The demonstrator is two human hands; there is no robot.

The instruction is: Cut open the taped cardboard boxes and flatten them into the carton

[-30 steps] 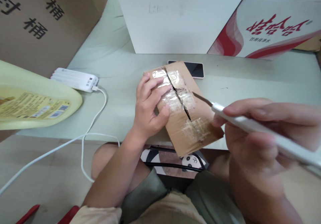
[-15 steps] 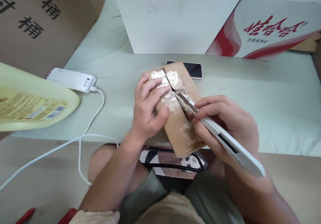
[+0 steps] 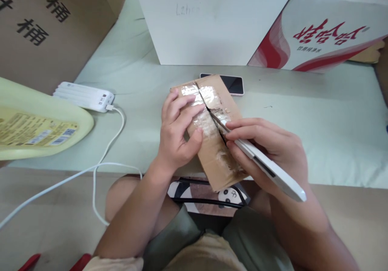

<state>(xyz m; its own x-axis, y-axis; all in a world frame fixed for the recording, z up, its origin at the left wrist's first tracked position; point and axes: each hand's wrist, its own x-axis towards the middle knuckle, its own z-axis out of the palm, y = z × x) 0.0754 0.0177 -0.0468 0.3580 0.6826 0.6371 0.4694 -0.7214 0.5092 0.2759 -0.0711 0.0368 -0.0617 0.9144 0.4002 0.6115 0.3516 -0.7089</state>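
A small taped cardboard box [image 3: 212,149] lies at the near edge of the pale green table [image 3: 318,113], its top seam partly slit. My left hand [image 3: 178,133] presses down on the box's left flap, fingers curled over it. My right hand [image 3: 269,149] is closed around a white utility knife [image 3: 266,166], and the blade tip sits in the taped seam near the middle of the box.
A phone [image 3: 233,84] lies just behind the box. A white power bank [image 3: 85,96] with a cable [image 3: 106,157] and a yellow jug [image 3: 33,129] are at the left. Large cartons [image 3: 212,20] line the back, one red and white [image 3: 321,32], one brown [image 3: 51,28].
My right hand came in from the right and brought the knife down onto the box; the blade now sits in the seam. My left hand has stayed on the box.
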